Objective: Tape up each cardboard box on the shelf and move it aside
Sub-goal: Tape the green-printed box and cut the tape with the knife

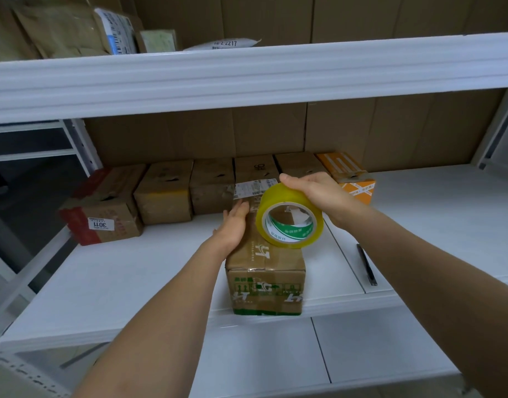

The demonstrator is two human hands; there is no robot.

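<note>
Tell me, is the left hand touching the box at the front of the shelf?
Touching. The head view shows the left hand lying flat with straight fingers against the top left edge of the box, no gap between them.

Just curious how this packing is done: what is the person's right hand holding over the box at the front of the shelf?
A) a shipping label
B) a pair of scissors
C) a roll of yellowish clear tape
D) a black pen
C: the right hand grips a roll of tape above the cardboard box, while the black pen lies untouched on the shelf.
</note>
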